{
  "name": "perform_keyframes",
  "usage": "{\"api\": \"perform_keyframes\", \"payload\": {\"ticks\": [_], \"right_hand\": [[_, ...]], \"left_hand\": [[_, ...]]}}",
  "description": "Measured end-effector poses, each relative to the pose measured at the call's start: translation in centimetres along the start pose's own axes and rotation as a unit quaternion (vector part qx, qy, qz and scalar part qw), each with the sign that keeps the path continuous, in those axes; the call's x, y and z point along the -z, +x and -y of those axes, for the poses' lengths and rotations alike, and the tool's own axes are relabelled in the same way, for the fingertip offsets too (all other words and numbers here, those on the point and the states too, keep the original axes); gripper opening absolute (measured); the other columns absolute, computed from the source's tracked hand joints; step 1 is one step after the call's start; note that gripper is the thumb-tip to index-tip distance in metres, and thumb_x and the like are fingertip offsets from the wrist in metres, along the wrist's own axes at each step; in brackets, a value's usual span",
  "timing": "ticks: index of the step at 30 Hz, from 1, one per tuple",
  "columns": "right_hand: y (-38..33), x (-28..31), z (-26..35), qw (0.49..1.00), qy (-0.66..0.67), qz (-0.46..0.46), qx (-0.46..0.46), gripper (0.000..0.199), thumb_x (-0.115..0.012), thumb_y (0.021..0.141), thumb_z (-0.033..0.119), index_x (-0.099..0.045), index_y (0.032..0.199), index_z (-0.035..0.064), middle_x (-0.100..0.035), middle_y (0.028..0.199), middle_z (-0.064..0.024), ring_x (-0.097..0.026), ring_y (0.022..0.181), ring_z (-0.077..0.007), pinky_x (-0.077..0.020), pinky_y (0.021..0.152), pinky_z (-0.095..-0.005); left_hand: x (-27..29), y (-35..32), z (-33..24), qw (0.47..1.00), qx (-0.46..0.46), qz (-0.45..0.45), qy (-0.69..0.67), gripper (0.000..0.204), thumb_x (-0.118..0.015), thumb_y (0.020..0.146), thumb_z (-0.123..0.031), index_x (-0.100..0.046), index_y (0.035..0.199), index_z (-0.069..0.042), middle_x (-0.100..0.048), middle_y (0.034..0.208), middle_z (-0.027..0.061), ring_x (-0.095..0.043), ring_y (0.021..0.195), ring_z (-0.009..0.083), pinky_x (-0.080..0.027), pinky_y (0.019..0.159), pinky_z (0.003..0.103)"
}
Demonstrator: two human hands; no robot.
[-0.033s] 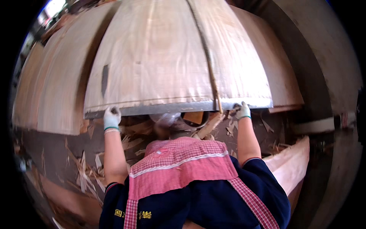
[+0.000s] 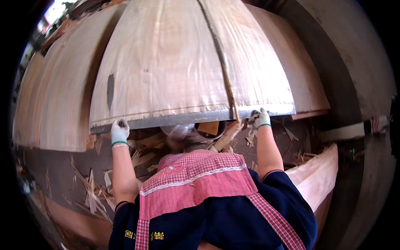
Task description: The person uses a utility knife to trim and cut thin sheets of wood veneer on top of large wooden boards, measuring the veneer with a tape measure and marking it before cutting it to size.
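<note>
A large pale wood veneer sheet (image 2: 166, 62) stretches away in front of me, with a flat grey strip (image 2: 179, 119) along its near edge. At the left end of that strip my left hand (image 2: 119, 132), in a white glove with a green cuff, is closed on its edge. My right hand (image 2: 262, 119), gloved alike, grips the strip towards its right end; the fingertips of both are partly hidden. A narrow dark split (image 2: 218, 46) runs lengthwise through the veneer, and a thin wood sliver (image 2: 236, 112) sticks out at its near end.
More veneer sheets lie at the left (image 2: 62, 96) and right (image 2: 306, 71). Below the strip is a round dark container (image 2: 221, 133) beside a clear plastic bag (image 2: 182, 131). Wood scraps (image 2: 95, 196) litter the floor. A curled veneer piece (image 2: 316, 177) lies by my right arm.
The sheet's near edge and both hands appear slightly further left and a little higher in view. Both hands keep the same grip.
</note>
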State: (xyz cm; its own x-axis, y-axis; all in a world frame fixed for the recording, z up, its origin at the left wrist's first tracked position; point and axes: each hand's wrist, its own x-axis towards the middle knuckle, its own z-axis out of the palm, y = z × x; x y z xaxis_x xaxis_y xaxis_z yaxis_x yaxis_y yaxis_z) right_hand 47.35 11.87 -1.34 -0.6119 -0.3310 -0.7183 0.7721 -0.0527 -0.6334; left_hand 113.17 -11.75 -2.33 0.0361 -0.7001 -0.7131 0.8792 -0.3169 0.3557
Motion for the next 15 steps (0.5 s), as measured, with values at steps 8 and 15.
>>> {"api": "perform_keyframes", "payload": {"ticks": [8, 15], "right_hand": [[-0.5, -5.0, -1.9, 0.998, 0.034, -0.048, -0.006, 0.026, -0.053, 0.094, 0.028, -0.048, 0.083, 0.0057, -0.054, 0.062, -0.0088, -0.038, 0.039, -0.0134, -0.0269, 0.032, -0.0235], [8.2, -2.8, -1.9, 0.986, -0.062, 0.157, -0.008, 0.028, -0.038, 0.093, 0.038, -0.056, 0.103, 0.0190, -0.057, 0.094, -0.0005, -0.050, 0.093, -0.0219, -0.0376, 0.086, -0.0479]], "left_hand": [[0.3, -1.0, 0.1, 0.975, -0.144, -0.098, 0.139, 0.016, -0.067, 0.086, -0.031, -0.060, 0.087, -0.017, -0.058, 0.077, -0.0043, -0.050, 0.053, 0.0064, -0.044, 0.045, 0.017], [1.6, 1.9, -0.8, 0.968, -0.207, -0.007, 0.142, 0.017, -0.063, 0.082, -0.018, -0.051, 0.071, -0.014, -0.046, 0.055, -0.0020, -0.045, 0.046, 0.0124, -0.036, 0.042, 0.030]]}}
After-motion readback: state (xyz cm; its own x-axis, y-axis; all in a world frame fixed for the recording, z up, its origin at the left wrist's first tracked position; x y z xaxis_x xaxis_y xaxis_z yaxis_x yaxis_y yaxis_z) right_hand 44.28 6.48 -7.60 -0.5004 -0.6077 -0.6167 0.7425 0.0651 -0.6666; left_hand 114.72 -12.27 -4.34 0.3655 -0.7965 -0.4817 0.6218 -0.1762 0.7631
